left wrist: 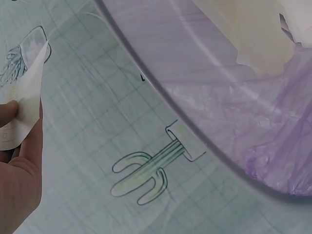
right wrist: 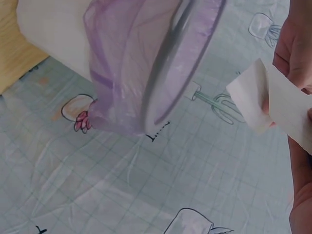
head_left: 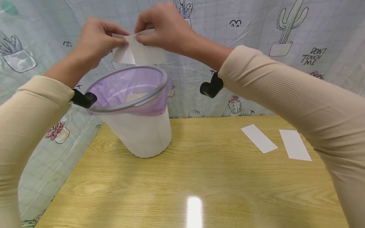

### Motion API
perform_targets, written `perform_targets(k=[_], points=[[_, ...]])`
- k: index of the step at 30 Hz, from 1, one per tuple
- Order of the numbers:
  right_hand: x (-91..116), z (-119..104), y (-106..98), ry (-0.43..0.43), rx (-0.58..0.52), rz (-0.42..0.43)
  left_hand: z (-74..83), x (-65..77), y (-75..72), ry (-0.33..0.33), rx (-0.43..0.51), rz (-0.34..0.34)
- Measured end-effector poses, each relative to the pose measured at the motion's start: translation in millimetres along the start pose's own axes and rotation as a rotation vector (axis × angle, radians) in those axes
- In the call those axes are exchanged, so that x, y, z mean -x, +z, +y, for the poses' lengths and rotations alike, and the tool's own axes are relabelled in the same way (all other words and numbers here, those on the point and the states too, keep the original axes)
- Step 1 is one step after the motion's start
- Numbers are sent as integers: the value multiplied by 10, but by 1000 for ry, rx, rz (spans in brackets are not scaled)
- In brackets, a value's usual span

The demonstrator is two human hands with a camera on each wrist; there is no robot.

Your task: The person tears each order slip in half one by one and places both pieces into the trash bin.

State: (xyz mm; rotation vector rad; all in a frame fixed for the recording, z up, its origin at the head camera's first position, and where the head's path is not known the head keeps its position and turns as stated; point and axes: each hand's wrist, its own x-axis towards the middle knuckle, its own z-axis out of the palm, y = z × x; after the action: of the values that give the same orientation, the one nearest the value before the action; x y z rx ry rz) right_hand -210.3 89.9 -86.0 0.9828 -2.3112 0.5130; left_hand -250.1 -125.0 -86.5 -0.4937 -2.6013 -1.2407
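Above the bin in the head view, my left hand (head_left: 92, 42) and right hand (head_left: 166, 28) pinch white paper (head_left: 149, 53) between thumb and fingers. The two hands are close together at its upper edge. A line splits the paper between them, as of a tear; I cannot tell whether both parts still join. In the left wrist view, the left hand (left wrist: 24, 180) holds a curved paper piece (left wrist: 27, 107) with faint print. Below stands a white waste bin (head_left: 142, 133) with a grey rim (head_left: 125, 106) and a purple liner (head_left: 149, 77). Pale paper scraps (left wrist: 263, 44) lie inside.
Two white paper slips, a left one (head_left: 259, 138) and a right one (head_left: 295, 145), lie on the wooden table (head_left: 182, 171) at the right. A curtain (head_left: 205, 41) with drawn cacti hangs behind and beside the table. Each wrist wears a black camera mount (head_left: 212, 86).
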Motion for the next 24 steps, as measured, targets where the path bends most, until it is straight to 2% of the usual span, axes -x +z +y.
perform_targets(k=[4,6,10,17,24], points=[[-83,-8,12,67,-75,-20,-21,-19,-71,-14,12,13],[-119,-6,39,69,-92,-21,-38,-20,-105,-15,11,16],[-203,11,119,40,-53,-27,-86,-19,-161,-21,9,21],[-381,79,252,127,-107,-124,-179,-70,-262,-63,87,5],[-416,112,372,225,-192,-209,-279,-108,-337,-101,55,10]])
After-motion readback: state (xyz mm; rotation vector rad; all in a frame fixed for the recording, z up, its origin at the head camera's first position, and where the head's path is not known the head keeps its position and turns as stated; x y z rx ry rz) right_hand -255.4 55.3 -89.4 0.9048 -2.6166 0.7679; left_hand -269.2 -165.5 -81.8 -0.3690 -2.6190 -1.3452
